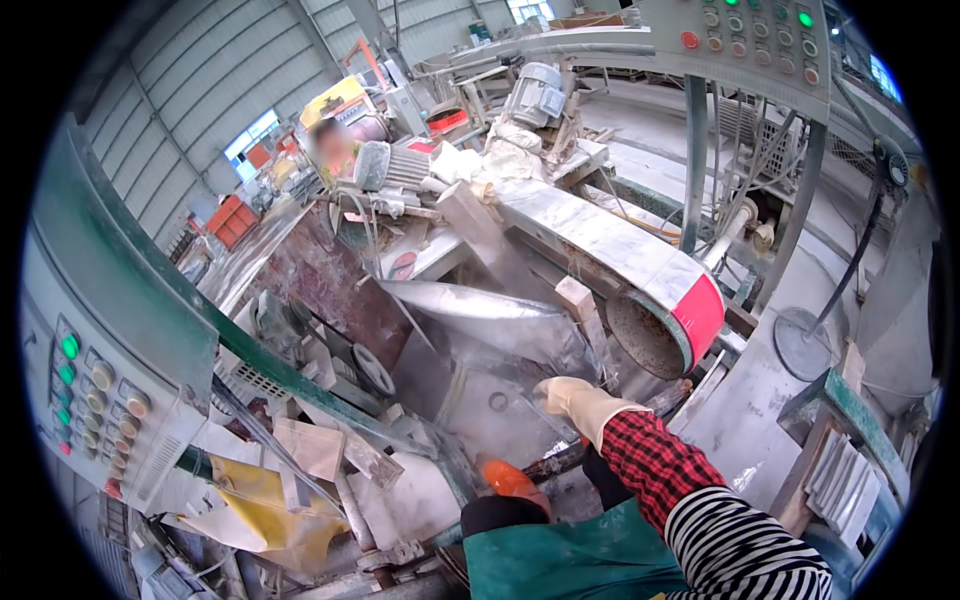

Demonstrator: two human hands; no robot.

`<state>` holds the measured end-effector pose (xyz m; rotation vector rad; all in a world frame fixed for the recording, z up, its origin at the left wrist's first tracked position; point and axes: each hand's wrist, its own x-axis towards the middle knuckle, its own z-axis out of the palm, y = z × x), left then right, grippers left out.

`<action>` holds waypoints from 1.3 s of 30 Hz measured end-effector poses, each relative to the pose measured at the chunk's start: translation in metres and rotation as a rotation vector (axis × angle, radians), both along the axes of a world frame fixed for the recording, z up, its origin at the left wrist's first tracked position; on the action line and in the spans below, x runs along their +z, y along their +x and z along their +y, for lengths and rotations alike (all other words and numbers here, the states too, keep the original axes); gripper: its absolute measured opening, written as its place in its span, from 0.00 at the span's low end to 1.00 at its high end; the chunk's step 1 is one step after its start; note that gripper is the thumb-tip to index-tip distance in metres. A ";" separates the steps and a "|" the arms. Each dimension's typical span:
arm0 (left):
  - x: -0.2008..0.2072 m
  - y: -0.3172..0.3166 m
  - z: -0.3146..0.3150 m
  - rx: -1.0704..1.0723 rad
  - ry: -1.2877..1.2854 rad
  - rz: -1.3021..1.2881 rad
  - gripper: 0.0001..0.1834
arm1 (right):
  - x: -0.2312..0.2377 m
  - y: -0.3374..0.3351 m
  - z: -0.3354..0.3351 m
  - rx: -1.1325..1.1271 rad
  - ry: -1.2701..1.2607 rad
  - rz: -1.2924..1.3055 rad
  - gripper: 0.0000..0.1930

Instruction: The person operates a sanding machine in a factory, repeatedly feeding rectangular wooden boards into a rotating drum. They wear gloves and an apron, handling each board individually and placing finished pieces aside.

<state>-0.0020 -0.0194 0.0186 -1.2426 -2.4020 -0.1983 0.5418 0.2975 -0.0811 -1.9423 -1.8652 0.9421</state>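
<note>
My right hand [575,405], in a cream rubber glove, reaches forward over the wet floor from the lower right. A red-and-black checked sleeve cover [650,460] and a black-and-white striped sleeve run up that arm. The fingers bend down and away, so their grip does not show, and no held thing can be made out. Nearest to the glove are a wooden block [580,300] and the rounded end of a conveyor with a white and red belt [697,312]. My left hand is out of view. Below are my green apron [570,555] and an orange boot [513,484].
A button panel [100,410] stands at left, another [745,40] hangs at upper right. A green rail [290,375] crosses the left side. At right is a round-based metal stand [803,340]. Another person [335,150] is far back, beyond machinery and a motor [537,92].
</note>
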 end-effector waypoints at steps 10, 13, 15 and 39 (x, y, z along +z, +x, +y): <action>0.003 0.000 -0.007 0.027 0.031 0.006 0.29 | -0.002 -0.007 0.004 0.185 -0.286 -0.206 0.27; 0.004 0.003 -0.003 0.032 0.013 0.001 0.29 | -0.009 -0.002 0.004 0.178 -0.259 -0.149 0.28; 0.004 0.005 -0.002 0.036 0.008 -0.003 0.30 | -0.014 -0.001 0.006 0.173 -0.249 -0.107 0.29; 0.009 0.017 -0.007 0.070 -0.016 0.013 0.31 | -0.008 0.001 0.004 0.115 -0.323 0.208 0.30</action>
